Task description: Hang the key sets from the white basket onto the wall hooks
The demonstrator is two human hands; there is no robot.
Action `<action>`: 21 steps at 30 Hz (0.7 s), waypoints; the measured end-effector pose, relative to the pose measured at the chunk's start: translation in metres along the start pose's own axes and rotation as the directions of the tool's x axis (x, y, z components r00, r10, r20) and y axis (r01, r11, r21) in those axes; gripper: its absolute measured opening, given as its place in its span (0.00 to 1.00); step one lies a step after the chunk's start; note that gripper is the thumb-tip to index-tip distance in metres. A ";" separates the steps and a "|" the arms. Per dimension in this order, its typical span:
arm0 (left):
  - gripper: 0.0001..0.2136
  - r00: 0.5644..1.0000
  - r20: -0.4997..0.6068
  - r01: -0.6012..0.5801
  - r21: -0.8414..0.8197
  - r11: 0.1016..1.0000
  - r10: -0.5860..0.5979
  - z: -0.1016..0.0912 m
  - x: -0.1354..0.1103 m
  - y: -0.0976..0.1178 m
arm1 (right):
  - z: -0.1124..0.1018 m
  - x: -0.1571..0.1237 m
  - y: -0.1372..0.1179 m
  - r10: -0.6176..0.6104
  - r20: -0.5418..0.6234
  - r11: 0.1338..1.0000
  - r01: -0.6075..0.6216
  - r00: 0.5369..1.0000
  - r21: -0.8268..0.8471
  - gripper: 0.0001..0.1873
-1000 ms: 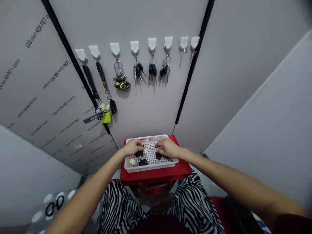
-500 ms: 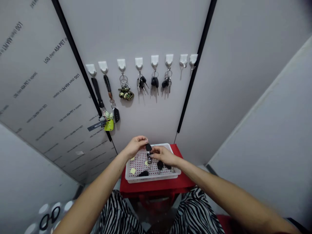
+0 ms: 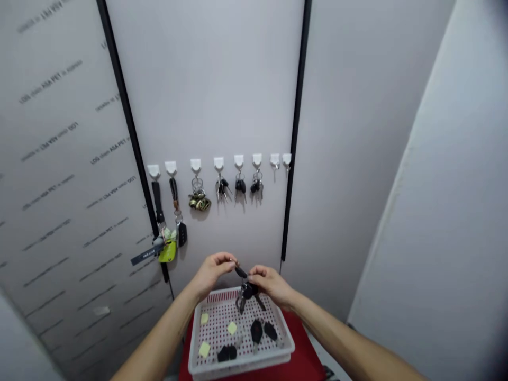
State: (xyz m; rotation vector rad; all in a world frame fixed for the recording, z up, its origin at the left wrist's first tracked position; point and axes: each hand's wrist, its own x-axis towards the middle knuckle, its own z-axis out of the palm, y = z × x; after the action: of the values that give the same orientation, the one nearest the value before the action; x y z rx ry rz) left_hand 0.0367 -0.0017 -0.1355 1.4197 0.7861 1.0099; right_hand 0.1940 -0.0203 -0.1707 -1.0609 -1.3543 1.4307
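I can't read the blurred tag [image 3: 146, 255] at eight o'clock; the right grip [image 3: 274, 286] partly hides the keys [image 3: 247, 292] at six.

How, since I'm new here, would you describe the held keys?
Find the white basket on the red surface. Above it, between the left hand and right hand, hangs the black-headed key bunch. Unlike the hooked keys or the black pieces below, it is held.

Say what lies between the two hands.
In the head view, keys hang between the left hand and right hand, over the basket.
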 end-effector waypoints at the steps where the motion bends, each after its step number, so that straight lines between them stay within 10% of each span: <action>1: 0.04 1.000 -0.008 -0.007 0.036 0.999 0.007 0.001 0.001 0.004 | -0.006 0.002 -0.008 -0.018 -0.033 1.000 0.018 0.999 0.003 0.10; 8: 0.08 0.988 0.024 -0.151 0.289 0.945 0.150 0.033 0.022 0.046 | -0.045 0.008 -0.096 -0.267 -0.232 0.956 0.228 0.935 -0.182 0.10; 16: 0.17 0.889 0.062 -0.398 0.597 0.697 0.454 0.077 0.071 0.113 | -0.073 0.034 -0.195 -0.577 -0.477 0.815 0.432 0.663 -0.385 0.09; 21: 0.16 0.890 0.056 -0.357 0.703 0.615 0.452 0.084 0.073 0.125 | -0.083 0.056 -0.209 -0.562 -0.579 0.823 0.328 0.591 -0.464 0.09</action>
State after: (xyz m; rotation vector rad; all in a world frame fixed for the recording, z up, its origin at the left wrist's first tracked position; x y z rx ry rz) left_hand 0.1316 0.0163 0.0012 2.2992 1.0321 1.2191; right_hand 0.2677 0.0597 0.0338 -1.1743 -1.1567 0.3380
